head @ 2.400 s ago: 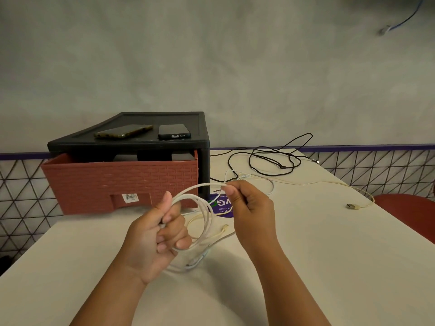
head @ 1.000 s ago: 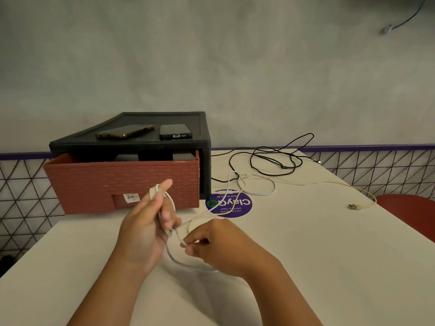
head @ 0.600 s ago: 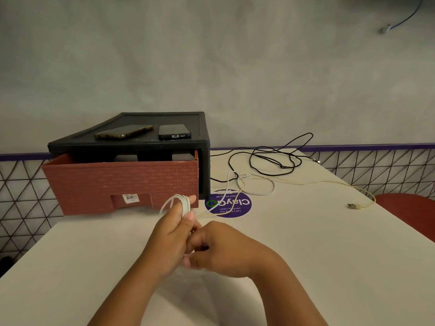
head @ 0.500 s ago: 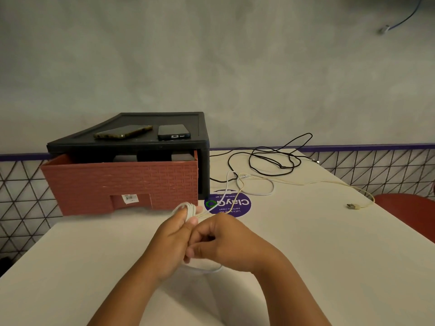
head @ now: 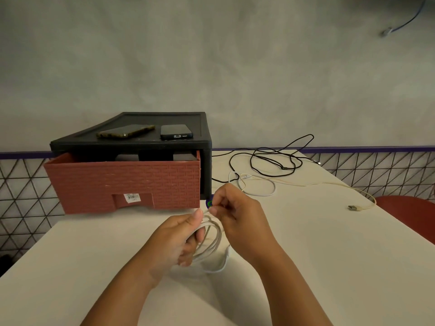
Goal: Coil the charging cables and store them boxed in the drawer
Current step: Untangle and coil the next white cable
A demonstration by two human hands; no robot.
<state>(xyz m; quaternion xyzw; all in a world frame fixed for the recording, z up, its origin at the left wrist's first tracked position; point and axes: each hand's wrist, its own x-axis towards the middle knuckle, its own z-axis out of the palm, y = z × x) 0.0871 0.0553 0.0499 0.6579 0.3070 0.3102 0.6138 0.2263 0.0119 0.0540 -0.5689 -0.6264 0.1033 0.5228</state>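
In the head view, the white cable [head: 217, 240] was held coiled just above the table [head: 306, 255]. Its loops were clasped by the curled fingers of the left hand [head: 175, 241], and its loose end was pinched by the right hand [head: 237, 217]. It was judged light, limp and springy, best gripped across the gathered loops.

I see the drawer unit [head: 164, 118] at the table's [head: 341, 267] back left, its drawer [head: 122, 182] protruding forward and two phones [head: 176, 132] on top. Loose cables [head: 284, 168] lie to its right. In front, the left hand [head: 174, 241] and right hand [head: 237, 217] hold the coiled cable [head: 213, 241].
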